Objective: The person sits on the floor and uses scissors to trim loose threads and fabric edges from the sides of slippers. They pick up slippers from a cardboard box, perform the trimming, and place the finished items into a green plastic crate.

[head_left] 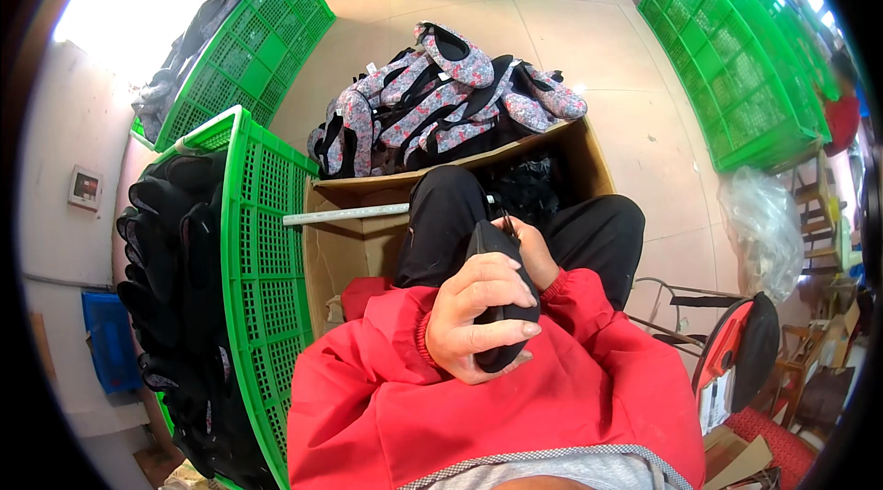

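Observation:
A black soft slipper (487, 242) is in front of my chest, its narrow end pointing away from me. My left hand (467, 320) is wrapped round its near end, fingers across the top. At the far end my right hand (533, 256) has its fingers bent beside the slipper. Something thin and dark shows near those fingertips; I cannot make out what it is, and the slipper hides part of the hand. Beyond my knees, several floral slippers with black linings (432, 104) lie heaped along a cardboard box (336, 246).
On the left a green crate (267, 288) holds several black slippers (175, 251). Another green crate (248, 67) stands behind it, with more green crates (727, 67) at the right. A pale bar (345, 215) crosses the box. Clear plastic (763, 223) and a stool-like frame (727, 352) are at right.

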Motion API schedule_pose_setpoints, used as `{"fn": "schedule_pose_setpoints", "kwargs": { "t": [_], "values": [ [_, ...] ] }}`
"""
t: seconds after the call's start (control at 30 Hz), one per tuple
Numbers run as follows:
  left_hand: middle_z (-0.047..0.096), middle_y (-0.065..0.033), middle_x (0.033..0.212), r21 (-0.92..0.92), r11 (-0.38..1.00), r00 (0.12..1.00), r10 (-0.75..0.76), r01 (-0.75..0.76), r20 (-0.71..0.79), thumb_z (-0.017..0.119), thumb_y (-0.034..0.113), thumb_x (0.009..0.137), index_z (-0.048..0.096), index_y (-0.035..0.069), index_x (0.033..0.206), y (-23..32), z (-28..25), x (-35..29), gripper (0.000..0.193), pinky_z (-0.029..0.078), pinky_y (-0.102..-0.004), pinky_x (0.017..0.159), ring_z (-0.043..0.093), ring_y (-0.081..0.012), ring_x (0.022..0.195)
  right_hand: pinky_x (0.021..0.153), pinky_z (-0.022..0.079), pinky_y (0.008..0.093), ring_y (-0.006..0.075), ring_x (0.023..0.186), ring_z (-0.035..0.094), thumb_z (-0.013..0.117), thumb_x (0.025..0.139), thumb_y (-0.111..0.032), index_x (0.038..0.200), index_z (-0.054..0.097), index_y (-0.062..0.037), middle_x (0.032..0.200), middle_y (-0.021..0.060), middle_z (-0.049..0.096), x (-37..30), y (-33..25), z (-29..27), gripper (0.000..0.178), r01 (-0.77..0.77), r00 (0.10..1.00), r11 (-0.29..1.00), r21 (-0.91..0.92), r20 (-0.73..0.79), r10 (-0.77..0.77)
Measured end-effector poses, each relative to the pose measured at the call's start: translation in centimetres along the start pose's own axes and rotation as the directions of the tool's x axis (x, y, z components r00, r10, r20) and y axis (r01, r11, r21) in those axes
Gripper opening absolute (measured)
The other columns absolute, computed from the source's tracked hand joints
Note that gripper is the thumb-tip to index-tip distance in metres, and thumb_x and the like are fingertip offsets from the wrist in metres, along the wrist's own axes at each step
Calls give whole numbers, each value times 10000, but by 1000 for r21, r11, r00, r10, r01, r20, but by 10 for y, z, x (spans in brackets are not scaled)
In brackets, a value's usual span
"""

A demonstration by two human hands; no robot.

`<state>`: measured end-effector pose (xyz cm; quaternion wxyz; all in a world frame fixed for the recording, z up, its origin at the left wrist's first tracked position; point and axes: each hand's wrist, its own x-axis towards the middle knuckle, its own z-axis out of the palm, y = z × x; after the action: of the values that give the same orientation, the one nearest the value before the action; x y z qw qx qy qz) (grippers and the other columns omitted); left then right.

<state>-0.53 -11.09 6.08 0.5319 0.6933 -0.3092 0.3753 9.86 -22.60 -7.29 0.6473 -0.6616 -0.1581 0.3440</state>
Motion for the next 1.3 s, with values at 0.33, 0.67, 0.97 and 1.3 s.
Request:
{"fn": "schedule_pose_setpoints", "kwargs": {
  "t": [0.33,0.67,0.97,1.3],
  "values": [
    [628,-232,1175,213,939,957,-285,269,47,735,-46,691,553,61,1008,-1,-32,-4,381,365,-592,1056,572,-447,1194,754,514,261,117,845,616,598,934,-22,1062,613,-17,945,49,664,14,38,-15,129,23,928,951,309,-359,95],
    [589,-181,1314,347,642,662,-746,684,74,665,18,813,542,26,1316,-6,-48,-31,518,455,-358,1007,594,-339,1178,649,521,234,114,760,624,667,912,-76,1129,580,-35,922,49,659,13,20,-33,237,260,800,862,435,-597,60],
    [469,-202,1392,443,355,332,-934,823,133,786,194,712,287,81,1507,-23,-34,-66,946,448,-385,1003,551,-374,1187,864,541,301,180,974,641,642,925,-32,1224,541,11,1120,126,654,11,1,-28,318,524,704,837,154,-631,-325],
    [582,-179,1192,414,379,424,-906,827,-17,808,123,683,388,115,1475,-26,-26,-68,896,444,-355,999,575,-335,1142,874,540,305,181,1003,640,634,928,-34,1250,540,-3,1160,115,650,8,-8,-25,336,553,733,792,260,-603,-314]
  ]
}}
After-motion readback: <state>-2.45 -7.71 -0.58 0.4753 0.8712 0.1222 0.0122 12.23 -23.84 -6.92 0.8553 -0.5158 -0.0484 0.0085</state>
